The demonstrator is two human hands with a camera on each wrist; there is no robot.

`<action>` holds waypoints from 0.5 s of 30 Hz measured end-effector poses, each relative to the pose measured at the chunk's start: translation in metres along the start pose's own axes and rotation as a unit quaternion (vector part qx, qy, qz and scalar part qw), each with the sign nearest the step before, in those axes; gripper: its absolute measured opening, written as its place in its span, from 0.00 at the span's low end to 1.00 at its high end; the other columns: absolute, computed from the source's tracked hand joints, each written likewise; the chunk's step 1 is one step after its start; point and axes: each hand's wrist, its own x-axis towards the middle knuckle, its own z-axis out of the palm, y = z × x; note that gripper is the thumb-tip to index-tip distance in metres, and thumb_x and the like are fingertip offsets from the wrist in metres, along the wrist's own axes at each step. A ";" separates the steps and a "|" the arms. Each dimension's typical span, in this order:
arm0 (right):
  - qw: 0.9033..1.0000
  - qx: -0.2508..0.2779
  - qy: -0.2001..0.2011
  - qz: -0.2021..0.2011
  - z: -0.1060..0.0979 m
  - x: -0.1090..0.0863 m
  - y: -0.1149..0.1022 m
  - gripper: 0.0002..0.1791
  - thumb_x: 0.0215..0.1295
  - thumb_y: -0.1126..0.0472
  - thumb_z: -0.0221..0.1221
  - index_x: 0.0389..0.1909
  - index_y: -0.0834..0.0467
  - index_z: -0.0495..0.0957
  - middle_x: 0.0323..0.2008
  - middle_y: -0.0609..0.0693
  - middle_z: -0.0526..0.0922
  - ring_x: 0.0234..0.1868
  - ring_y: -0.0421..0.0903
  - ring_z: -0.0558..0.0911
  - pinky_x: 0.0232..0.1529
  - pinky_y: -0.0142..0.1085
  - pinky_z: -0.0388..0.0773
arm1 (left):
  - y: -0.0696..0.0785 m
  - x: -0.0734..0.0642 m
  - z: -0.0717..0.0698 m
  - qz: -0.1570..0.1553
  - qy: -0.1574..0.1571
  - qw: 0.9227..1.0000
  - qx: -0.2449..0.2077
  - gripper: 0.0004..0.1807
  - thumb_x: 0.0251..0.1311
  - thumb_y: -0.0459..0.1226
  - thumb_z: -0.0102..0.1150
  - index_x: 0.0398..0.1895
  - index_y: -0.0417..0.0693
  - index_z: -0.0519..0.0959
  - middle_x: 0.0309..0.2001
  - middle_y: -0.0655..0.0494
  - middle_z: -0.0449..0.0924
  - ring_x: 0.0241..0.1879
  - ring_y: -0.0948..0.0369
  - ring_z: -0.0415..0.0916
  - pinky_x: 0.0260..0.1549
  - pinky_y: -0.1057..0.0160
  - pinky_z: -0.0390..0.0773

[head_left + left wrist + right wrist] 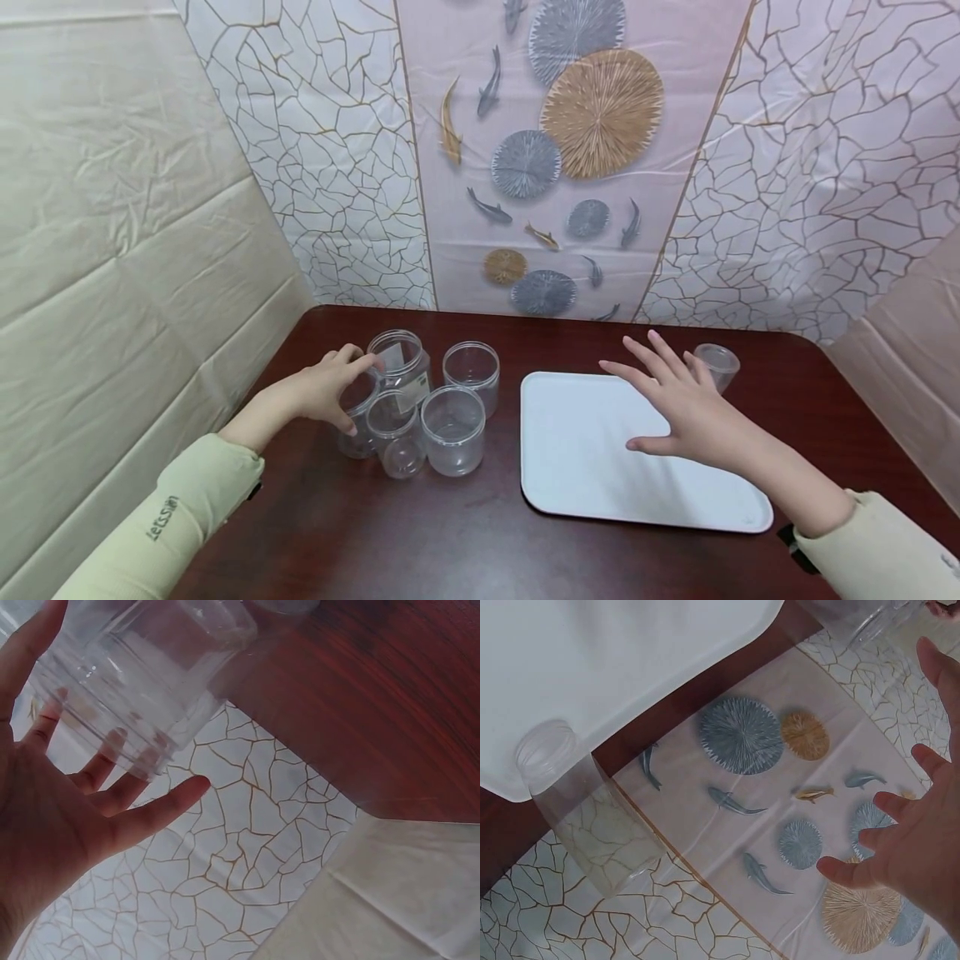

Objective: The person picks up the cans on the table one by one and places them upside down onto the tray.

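My left hand (322, 387) hovers over the leftmost clear plastic jar (357, 447), thumb and fingers spread about its rim. In the left wrist view the fingers stand loosely curved beside a clear jar (161, 667); whether they touch it I cannot tell. Close by stand several other clear open jars, among them one with a label (415, 387), one at the back (480, 387) and one in front (453, 454). Spread wide and holding nothing, my right hand (697, 421) is over the white tray (577, 467). A clear container (600, 825) shows beyond the tray in the right wrist view.
The dark wooden table (435, 550) has patterned sheeting (345, 208) along its back. Plain creased sheeting (150, 250) rises at the left edge. The clear container (720, 360) stands near the tray's back right corner, partly behind my right fingers.
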 end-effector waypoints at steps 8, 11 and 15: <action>1.000 0.000 -0.002 -0.001 0.003 0.001 0.000 0.52 0.42 0.47 0.72 0.69 0.46 0.57 0.72 0.59 0.52 0.74 0.62 0.44 0.58 0.70 0.48 | -0.002 0.005 0.005 -0.002 -0.017 1.000 0.018 0.40 0.29 0.35 0.79 0.50 0.60 0.67 0.52 0.46 0.62 0.52 0.44 0.63 0.31 0.52 0.76; 1.000 -0.002 0.002 -0.004 0.003 0.001 0.001 0.52 0.42 0.47 0.72 0.69 0.46 0.57 0.72 0.59 0.52 0.73 0.62 0.44 0.58 0.70 0.48 | -0.001 0.006 0.006 -0.010 -0.021 0.999 0.031 0.40 0.28 0.36 0.80 0.49 0.60 0.68 0.52 0.47 0.64 0.51 0.46 0.64 0.30 0.51 0.76; 1.000 -0.003 0.005 -0.005 0.004 0.001 0.002 0.52 0.41 0.47 0.73 0.69 0.46 0.58 0.71 0.60 0.53 0.73 0.63 0.46 0.57 0.70 0.49 | 0.000 0.007 0.006 -0.010 -0.022 0.999 0.041 0.39 0.27 0.36 0.80 0.48 0.60 0.69 0.51 0.48 0.65 0.49 0.46 0.65 0.29 0.51 0.76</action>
